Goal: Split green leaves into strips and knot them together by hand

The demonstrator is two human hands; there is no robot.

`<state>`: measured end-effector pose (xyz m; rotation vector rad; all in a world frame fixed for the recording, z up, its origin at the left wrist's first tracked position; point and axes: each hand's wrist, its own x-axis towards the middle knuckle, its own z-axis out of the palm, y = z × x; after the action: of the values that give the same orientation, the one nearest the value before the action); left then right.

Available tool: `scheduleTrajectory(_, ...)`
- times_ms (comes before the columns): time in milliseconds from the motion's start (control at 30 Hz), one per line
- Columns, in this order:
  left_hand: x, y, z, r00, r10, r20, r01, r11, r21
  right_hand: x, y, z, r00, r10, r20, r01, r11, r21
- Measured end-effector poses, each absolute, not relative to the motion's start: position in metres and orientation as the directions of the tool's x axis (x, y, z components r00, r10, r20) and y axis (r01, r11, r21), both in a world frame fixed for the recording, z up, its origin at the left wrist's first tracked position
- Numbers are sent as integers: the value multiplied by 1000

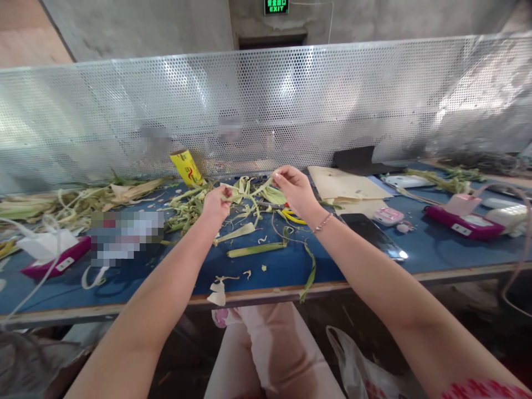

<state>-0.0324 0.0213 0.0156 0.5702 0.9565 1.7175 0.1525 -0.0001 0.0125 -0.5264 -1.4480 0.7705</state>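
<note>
My left hand is closed in a pinch above the blue table, left of centre. A little to its right, my right hand is raised, thumb and fingertips pinched together. A pale green braided strand of corn husk runs between the two hands, with loose ends hanging down. Under it lie more husk pieces, among them a long green strip and a curled white scrap. Beside my left hand is a heap of green husk bits. Something yellow, partly hidden, lies by my right hand.
A perforated metal screen stands behind the table. Dried husks and a purple power strip lie left. Brown paper, a black phone, a pink case and another purple strip lie right. A yellow carton leans at the back.
</note>
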Motion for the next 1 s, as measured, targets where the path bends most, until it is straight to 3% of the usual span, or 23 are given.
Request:
scheduleTrajectory(133, -24, 14, 12, -232, 973, 18, -452, -125, 883, 152, 4, 11, -63, 782, 620, -151, 607, -780)
scheduleTrajectory(267, -17, 7, 8, -127, 981, 145, -259, -174, 950, 155, 11, 5, 25, 813, 581, 102, 576, -811)
scheduleTrajectory(367, -15, 5, 6, -136, 975, 175, -110, -190, 975, 158, 10, 2, 40, 725, 688, 399, 619, -676)
scheduleTrajectory(467, -15, 7, 4, -169, 967, 191, 32, -189, 981, 157, 3, 2, -151, 667, 729, 523, 680, -514)
scheduleTrajectory(533, -16, 9, 2, -163, 960, 227, 106, -212, 972, 155, -3, 3, -326, 708, 626, 501, 691, -521)
scheduleTrajectory(600, -17, 11, 0, -148, 951, 273, 168, -247, 954, 151, -7, 2, -472, 756, 452, 455, 649, -610)
scheduleTrajectory(700, -18, 13, -3, -139, 935, 325, 280, -278, 919, 145, -11, -4, -620, 745, 247, 440, 590, -677)
scheduleTrajectory(767, -17, 13, -4, -121, 929, 349, 335, -293, 896, 140, -12, -10, -648, 721, 245, 486, 639, -596)
scheduleTrajectory(900, -11, 12, -7, -48, 935, 351, 316, -319, 894, 133, -10, -21, -627, 696, 351, 619, 718, -318)
scheduleTrajectory(1000, -9, 11, -7, -24, 929, 370, 270, -350, 897, 134, -10, -18, -571, 716, 401, 676, 687, -265)
